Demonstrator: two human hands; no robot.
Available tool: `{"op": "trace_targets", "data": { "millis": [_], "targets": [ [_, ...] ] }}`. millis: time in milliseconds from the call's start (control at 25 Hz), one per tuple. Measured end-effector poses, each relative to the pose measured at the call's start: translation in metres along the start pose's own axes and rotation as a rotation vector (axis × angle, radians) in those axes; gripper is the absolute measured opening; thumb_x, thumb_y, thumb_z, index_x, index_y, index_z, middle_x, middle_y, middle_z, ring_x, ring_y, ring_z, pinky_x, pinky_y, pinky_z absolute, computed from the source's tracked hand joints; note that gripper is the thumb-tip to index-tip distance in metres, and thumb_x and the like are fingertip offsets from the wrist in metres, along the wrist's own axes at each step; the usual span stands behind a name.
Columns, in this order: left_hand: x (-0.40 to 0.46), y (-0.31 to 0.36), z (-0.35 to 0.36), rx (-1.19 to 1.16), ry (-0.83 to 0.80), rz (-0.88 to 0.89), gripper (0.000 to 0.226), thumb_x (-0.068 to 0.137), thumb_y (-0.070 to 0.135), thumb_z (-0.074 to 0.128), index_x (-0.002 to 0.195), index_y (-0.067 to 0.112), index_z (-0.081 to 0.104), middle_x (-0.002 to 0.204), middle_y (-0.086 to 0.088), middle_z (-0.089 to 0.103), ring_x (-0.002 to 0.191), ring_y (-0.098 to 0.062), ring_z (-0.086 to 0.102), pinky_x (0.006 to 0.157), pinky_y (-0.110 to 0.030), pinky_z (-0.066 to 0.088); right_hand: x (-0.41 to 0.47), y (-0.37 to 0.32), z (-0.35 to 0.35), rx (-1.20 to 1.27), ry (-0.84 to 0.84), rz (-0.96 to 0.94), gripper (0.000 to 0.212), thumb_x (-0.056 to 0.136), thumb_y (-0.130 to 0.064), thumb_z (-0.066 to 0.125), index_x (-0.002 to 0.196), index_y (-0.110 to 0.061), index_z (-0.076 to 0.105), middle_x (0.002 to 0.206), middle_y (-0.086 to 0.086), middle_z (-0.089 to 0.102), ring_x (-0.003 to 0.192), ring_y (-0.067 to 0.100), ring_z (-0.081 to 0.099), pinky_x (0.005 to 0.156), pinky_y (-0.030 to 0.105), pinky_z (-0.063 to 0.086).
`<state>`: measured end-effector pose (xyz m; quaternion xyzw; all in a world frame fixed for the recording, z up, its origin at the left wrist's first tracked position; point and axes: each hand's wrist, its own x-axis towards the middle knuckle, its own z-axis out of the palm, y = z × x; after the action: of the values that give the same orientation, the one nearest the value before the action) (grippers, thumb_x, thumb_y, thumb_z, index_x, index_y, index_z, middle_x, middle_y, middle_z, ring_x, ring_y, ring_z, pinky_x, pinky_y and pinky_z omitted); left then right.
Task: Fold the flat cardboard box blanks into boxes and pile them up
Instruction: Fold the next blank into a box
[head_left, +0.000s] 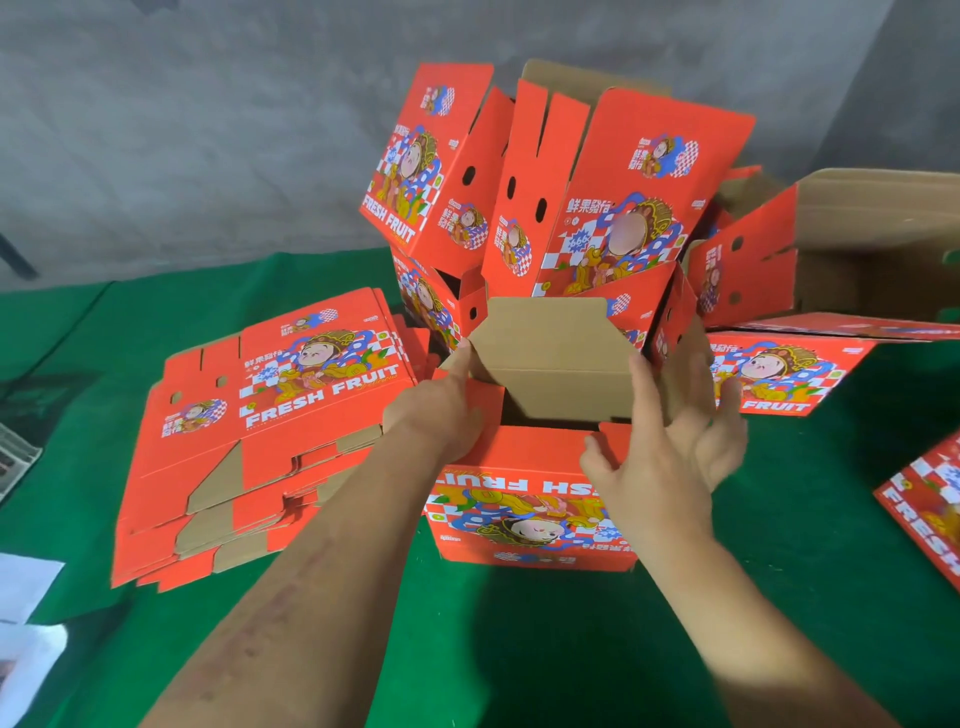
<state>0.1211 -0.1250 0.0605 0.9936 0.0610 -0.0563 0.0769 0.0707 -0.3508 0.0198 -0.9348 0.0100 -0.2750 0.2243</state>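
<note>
A red printed box (530, 519) stands on the green table in front of me, its print upside down and its top open. A brown inner flap (545, 353) is bent over the opening. My left hand (447, 410) grips the red left side flap with curled fingers, and its index finger points up against the brown flap's left corner. My right hand (670, 436) is spread with straight fingers against the flap's right edge and the box's right side, its thumb on the red right flap. A stack of flat blanks (270, 415) lies to the left.
Folded boxes (597, 197) are piled loosely behind the one I hold, some tilted. An open box (831, 234) lies on its side at right over a flat blank (779, 374). Another blank (930, 514) reaches in from the right edge. Papers (26, 597) lie at bottom left.
</note>
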Motion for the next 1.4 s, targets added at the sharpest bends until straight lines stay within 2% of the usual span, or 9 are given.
{"op": "trace_targets", "data": {
  "millis": [160, 280, 400, 560, 720, 1000, 1160, 1320, 1400],
  "targets": [
    [0.0, -0.004, 0.002, -0.026, 0.007, -0.004, 0.082, 0.101, 0.042, 0.047, 0.163, 0.037, -0.007, 0.121, -0.016, 0.069, 0.109, -0.041, 0.066, 0.086, -0.045, 0.052, 0.004, 0.006, -0.003, 0.135, -0.129, -0.05, 0.088, 0.088, -0.03, 0.075, 0.162, -0.03, 0.027, 0.168, 0.015, 0.019, 0.137, 0.043, 0.05, 0.089, 0.05, 0.056],
    [-0.004, -0.003, 0.001, -0.066, 0.033, 0.008, 0.078, 0.102, 0.029, 0.045, 0.164, 0.037, -0.001, 0.114, -0.017, 0.07, 0.102, -0.042, 0.066, 0.083, -0.044, 0.053, 0.005, 0.009, -0.007, -0.044, -0.237, -0.143, 0.039, 0.099, -0.049, 0.052, 0.129, -0.027, 0.064, 0.119, 0.0, 0.069, 0.111, 0.029, 0.064, 0.078, 0.037, 0.051],
    [-0.011, -0.004, 0.003, -0.18, 0.096, 0.006, 0.073, 0.103, 0.029, 0.042, 0.165, 0.034, 0.004, 0.116, -0.018, 0.071, 0.104, -0.045, 0.065, 0.086, -0.045, 0.05, 0.034, 0.011, -0.009, -0.103, -0.333, -0.075, 0.058, 0.102, -0.067, 0.02, 0.093, -0.026, 0.061, 0.085, -0.004, 0.059, 0.083, 0.027, 0.059, 0.063, 0.035, 0.041],
    [-0.021, -0.008, 0.0, -0.369, 0.133, 0.035, 0.05, 0.102, 0.028, 0.043, 0.151, 0.031, 0.035, 0.102, -0.016, 0.069, 0.103, -0.043, 0.065, 0.089, -0.045, 0.051, 0.066, 0.015, 0.004, 0.256, -0.302, 0.168, 0.047, 0.107, -0.057, 0.03, 0.084, -0.02, 0.049, 0.092, 0.005, 0.052, 0.094, 0.032, 0.05, 0.078, 0.041, 0.037],
    [-0.022, -0.018, -0.003, -0.48, 0.112, 0.022, 0.03, 0.104, 0.03, 0.04, 0.133, 0.027, 0.048, 0.103, -0.015, 0.07, 0.1, -0.039, 0.064, 0.092, -0.045, 0.05, 0.068, 0.015, 0.013, 0.333, -0.458, 0.089, 0.067, 0.098, -0.072, 0.024, 0.14, -0.026, 0.05, 0.146, -0.003, 0.043, 0.143, 0.021, 0.031, 0.117, 0.041, 0.024],
    [-0.027, -0.004, 0.023, -0.275, 0.265, 0.022, 0.03, 0.101, 0.051, 0.05, 0.117, 0.027, 0.057, 0.1, -0.01, 0.072, 0.097, -0.038, 0.066, 0.077, -0.041, 0.052, 0.07, 0.017, 0.015, -0.09, -0.658, -0.015, 0.089, 0.085, -0.072, 0.065, 0.158, -0.039, 0.026, 0.151, -0.009, 0.032, 0.145, 0.023, 0.015, 0.11, 0.052, 0.039],
    [-0.035, -0.006, 0.039, -0.396, 0.463, -0.003, 0.054, 0.094, 0.042, 0.065, 0.144, 0.022, 0.053, 0.131, -0.009, 0.053, 0.115, -0.036, 0.051, 0.099, -0.044, 0.042, 0.068, 0.005, 0.019, -0.257, -0.624, 0.018, 0.092, 0.082, -0.078, 0.062, 0.155, -0.037, 0.025, 0.147, -0.002, 0.029, 0.143, 0.027, 0.018, 0.105, 0.054, 0.045],
    [-0.036, -0.006, 0.033, -0.668, 0.224, -0.161, 0.081, 0.098, 0.051, 0.059, 0.164, 0.023, 0.021, 0.16, -0.013, 0.039, 0.143, -0.032, 0.041, 0.118, -0.04, 0.033, 0.072, 0.019, 0.005, 0.245, -0.631, 0.218, 0.082, 0.086, -0.082, 0.052, 0.153, -0.039, 0.035, 0.148, -0.004, 0.03, 0.147, 0.019, 0.02, 0.116, 0.05, 0.032],
    [-0.039, -0.014, 0.023, -0.991, 0.067, -0.288, 0.07, 0.1, 0.06, 0.05, 0.157, 0.021, 0.037, 0.153, -0.012, 0.051, 0.136, -0.031, 0.053, 0.116, -0.041, 0.039, 0.081, 0.028, -0.005, 0.664, -0.622, 0.584, 0.065, 0.095, -0.067, 0.052, 0.138, -0.018, 0.053, 0.123, -0.005, 0.047, 0.12, 0.013, 0.046, 0.114, 0.04, 0.035]
  ]
}}
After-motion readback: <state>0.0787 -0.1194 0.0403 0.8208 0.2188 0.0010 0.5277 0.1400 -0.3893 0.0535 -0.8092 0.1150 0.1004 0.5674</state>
